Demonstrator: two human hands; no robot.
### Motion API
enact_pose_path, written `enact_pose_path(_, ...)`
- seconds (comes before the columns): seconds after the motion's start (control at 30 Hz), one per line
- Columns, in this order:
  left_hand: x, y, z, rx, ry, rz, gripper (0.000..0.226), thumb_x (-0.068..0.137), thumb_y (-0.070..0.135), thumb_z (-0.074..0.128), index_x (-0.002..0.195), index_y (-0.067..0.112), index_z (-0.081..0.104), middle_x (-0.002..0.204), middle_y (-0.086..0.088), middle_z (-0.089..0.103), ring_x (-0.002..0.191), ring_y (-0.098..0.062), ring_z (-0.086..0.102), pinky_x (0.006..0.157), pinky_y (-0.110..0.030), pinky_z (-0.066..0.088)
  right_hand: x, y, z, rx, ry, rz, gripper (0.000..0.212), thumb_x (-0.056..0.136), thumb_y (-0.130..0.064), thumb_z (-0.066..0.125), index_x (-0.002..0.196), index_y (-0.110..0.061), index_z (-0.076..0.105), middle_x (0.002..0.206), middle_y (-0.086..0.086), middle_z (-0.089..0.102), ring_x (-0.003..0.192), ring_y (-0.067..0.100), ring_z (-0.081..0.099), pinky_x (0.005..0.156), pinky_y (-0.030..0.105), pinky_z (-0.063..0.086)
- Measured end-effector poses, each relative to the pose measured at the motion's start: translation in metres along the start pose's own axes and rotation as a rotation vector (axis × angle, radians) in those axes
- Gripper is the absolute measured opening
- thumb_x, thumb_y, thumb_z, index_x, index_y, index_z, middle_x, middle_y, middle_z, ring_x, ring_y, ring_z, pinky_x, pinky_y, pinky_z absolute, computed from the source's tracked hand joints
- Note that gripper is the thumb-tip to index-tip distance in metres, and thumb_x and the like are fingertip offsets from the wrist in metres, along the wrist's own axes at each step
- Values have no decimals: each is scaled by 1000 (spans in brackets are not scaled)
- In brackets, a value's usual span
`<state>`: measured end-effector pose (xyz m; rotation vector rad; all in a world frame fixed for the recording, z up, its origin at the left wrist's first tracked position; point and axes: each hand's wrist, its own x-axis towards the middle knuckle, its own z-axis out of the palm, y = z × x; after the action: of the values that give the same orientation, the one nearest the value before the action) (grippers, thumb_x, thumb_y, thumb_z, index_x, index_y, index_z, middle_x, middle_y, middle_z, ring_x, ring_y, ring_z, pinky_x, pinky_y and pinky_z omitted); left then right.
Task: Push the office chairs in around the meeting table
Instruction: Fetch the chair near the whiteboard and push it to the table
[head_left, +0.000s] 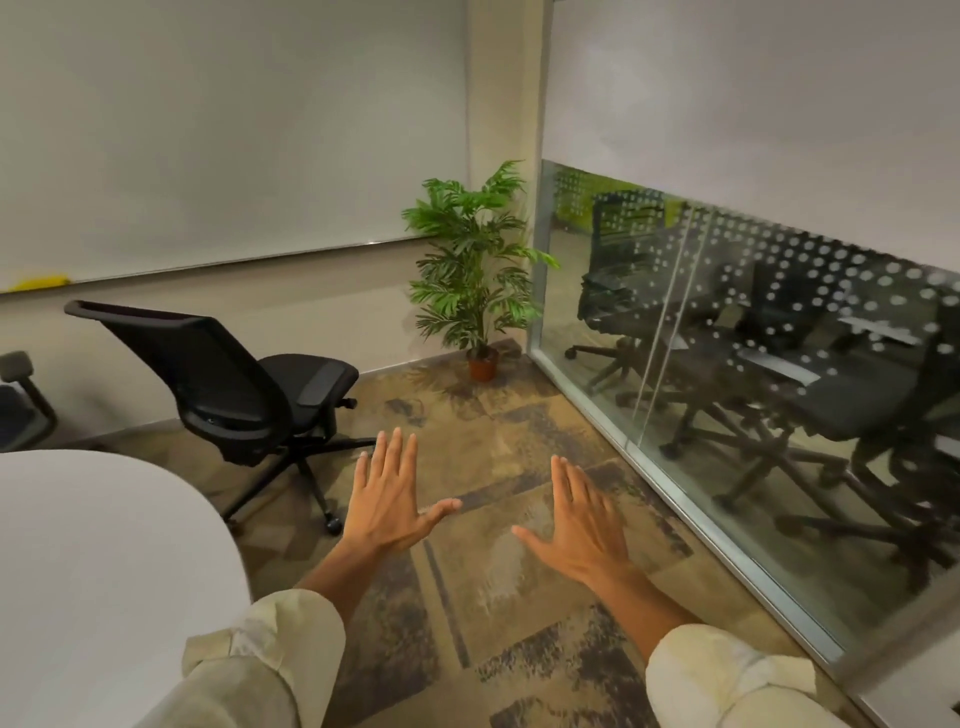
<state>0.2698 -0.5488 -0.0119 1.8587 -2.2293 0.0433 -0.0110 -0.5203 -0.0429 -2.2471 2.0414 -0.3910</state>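
Observation:
A black mesh office chair (244, 384) stands on the carpet, away from the white meeting table (98, 571) at the lower left, its seat turned toward the far wall. Part of a second chair (23, 402) shows at the left edge. My left hand (387, 493) is held out flat, palm down, fingers spread, just right of the black chair's wheeled base and not touching it. My right hand (579, 525) hovers the same way over bare carpet, holding nothing.
A potted plant (475, 275) stands in the far corner. A glass partition (753, 395) runs along the right, with more chairs and a table behind it. A whiteboard (208, 130) covers the far wall. Patterned carpet lies between table and glass.

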Motion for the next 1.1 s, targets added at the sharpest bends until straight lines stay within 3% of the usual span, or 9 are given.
enact_pose_path(0.53, 160, -174, 20, 164, -2, -361, 116, 74, 96, 13, 157, 16, 0, 165, -9, -6, 150, -27, -14, 122, -51, -1, 335, -77, 53, 53, -99, -349, 115, 78, -89, 34, 158, -19, -11, 169, 6, 4, 153, 25, 7, 121, 47, 19)
enact_pose_path(0.67, 194, -215, 8, 186, 46, -496, 116, 76, 95, 16, 157, 13, 9, 165, -12, 3, 151, -30, -6, 121, -54, 4, 418, -114, 53, 72, -73, -477, 115, 78, -89, 33, 159, -18, -7, 168, 6, 8, 153, 25, 9, 120, 46, 22)
enact_pose_path(0.9, 215, -293, -2, 214, 84, -623, 111, 78, 93, 20, 157, 17, 9, 165, -9, 1, 151, -28, -8, 121, -56, 5, 502, -217, 73, 129, -108, -682, 112, 80, -86, 34, 159, -17, -5, 168, 7, 7, 153, 26, 9, 120, 46, 21)
enact_pose_path(1.1, 232, -403, -14, 258, 84, -665, 114, 73, 95, 19, 158, 19, 9, 166, -7, -1, 150, -29, -10, 120, -53, -2, 555, -345, 107, 170, -125, -841, 113, 80, -87, 36, 159, -16, -3, 167, 9, 14, 152, 28, 15, 118, 48, 25)
